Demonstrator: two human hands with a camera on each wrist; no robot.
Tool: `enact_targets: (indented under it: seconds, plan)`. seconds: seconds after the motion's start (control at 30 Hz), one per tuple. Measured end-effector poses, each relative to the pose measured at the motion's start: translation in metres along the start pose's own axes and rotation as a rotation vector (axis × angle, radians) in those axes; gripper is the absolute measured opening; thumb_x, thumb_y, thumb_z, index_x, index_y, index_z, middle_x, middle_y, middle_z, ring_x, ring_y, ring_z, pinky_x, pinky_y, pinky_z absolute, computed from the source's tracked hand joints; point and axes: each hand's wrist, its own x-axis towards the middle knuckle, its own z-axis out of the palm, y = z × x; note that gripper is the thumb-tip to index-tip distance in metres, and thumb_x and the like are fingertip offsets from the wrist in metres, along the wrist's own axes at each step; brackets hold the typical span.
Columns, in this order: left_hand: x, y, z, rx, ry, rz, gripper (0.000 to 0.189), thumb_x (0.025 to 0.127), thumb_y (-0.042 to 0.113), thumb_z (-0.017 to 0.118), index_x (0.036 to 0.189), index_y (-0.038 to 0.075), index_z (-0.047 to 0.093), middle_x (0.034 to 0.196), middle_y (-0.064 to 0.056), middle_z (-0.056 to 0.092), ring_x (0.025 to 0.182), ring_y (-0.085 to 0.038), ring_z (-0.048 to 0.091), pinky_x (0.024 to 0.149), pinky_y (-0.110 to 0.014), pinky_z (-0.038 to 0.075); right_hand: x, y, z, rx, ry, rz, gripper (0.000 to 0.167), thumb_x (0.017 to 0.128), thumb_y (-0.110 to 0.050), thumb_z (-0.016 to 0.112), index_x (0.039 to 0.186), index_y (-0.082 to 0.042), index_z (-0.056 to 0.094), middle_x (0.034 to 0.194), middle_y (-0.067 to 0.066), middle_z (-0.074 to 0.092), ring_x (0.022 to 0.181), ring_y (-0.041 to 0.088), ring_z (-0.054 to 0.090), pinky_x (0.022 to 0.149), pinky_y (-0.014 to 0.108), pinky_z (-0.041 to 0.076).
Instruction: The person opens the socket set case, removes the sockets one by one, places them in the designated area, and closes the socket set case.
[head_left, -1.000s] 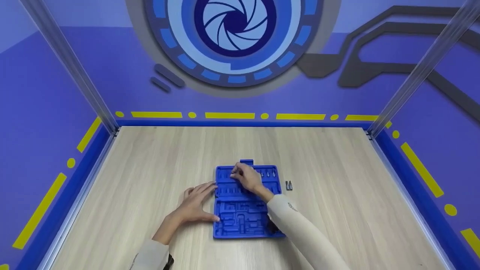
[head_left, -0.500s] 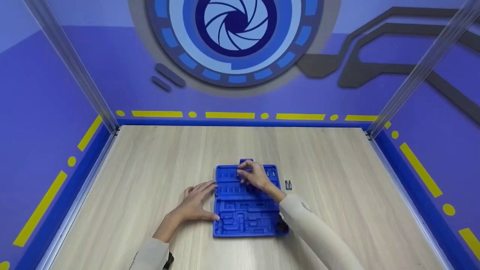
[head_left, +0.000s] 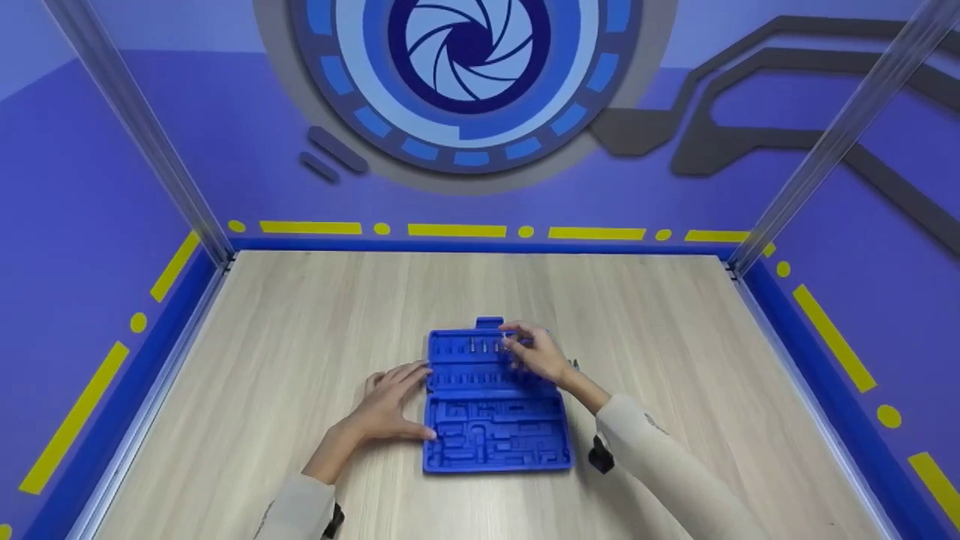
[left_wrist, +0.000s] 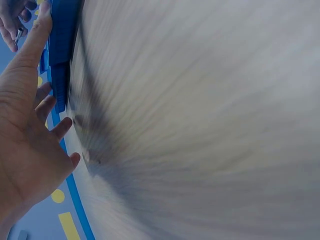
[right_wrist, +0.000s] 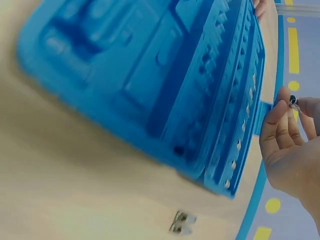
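A blue plastic tool case (head_left: 497, 471) lies unfolded on the table, its moulded recesses facing up. My left hand (head_left: 391, 405) rests at the case's left side, thumb on the lower half's edge and fingers extended against the upper half. Over the top row of slots, my right hand (head_left: 538, 354) pinches a small metal bit (right_wrist: 293, 101) between thumb and fingertips, just above the case. Several metal bits (right_wrist: 238, 145) stand in that top row; the hand covers some in the head view. Two more bits (right_wrist: 182, 222) lie side by side on the table right of the case.
The wood-grain table (head_left: 315, 300) is bounded by blue-purple panels (head_left: 337, 202) with yellow marks and metal corner posts (head_left: 847, 142). A latch tab (head_left: 490, 322) sticks out from the case's far edge.
My right hand has moved right along the top row, uncovering several bits in the slots and partly covering the loose pair. My left hand has stayed at the case's edge.
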Motion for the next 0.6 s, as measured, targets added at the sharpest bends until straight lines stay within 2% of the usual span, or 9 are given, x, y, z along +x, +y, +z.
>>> enact_targets:
  seconds: [0.07, 0.23, 0.43, 0.6]
  plan:
    - [0.0, 0.0, 0.0, 0.007, 0.001, 0.0, 0.114, 0.065, 0.059, 0.09, 0.156, 0.01, 0.042, 0.163, -0.016, 0.038, 0.15, -0.043, 0.033, 0.111, -0.079, 0.022, -0.005, 0.002, -0.008, -0.017, 0.011, 0.013, 0.036, 0.103, -0.01, 0.059, 0.135, 0.008, 0.059, 0.105, 0.035, 0.068, 0.075, 0.051, 0.068, 0.058, 0.045, 0.059]
    - [0.0, 0.0, -0.001, 0.019, 0.011, 0.005, 0.114, 0.065, 0.059, 0.09, 0.155, 0.009, 0.042, 0.163, -0.016, 0.039, 0.149, -0.044, 0.035, 0.11, -0.08, 0.023, -0.014, 0.012, -0.034, -0.04, 0.061, 0.051, 0.035, 0.103, -0.01, 0.059, 0.133, 0.008, 0.06, 0.104, 0.034, 0.067, 0.07, 0.03, 0.069, 0.058, 0.028, 0.056]
    - [-0.001, 0.001, -0.002, -0.002, -0.006, -0.002, 0.114, 0.066, 0.059, 0.09, 0.157, 0.01, 0.04, 0.164, -0.016, 0.037, 0.151, -0.043, 0.032, 0.111, -0.078, 0.02, -0.027, 0.021, -0.067, 0.015, 0.079, 0.096, 0.039, 0.103, -0.009, 0.06, 0.137, 0.009, 0.055, 0.11, 0.034, 0.062, 0.076, 0.027, 0.068, 0.065, 0.032, 0.06]
    - [-0.002, 0.0, 0.0, -0.002, -0.004, 0.001, 0.114, 0.066, 0.061, 0.089, 0.156, 0.011, 0.041, 0.164, -0.015, 0.037, 0.151, -0.042, 0.033, 0.111, -0.077, 0.02, -0.039, 0.026, -0.094, 0.0, 0.095, 0.122, 0.041, 0.103, -0.009, 0.06, 0.141, 0.006, 0.054, 0.112, 0.027, 0.061, 0.075, 0.02, 0.067, 0.062, 0.027, 0.056]
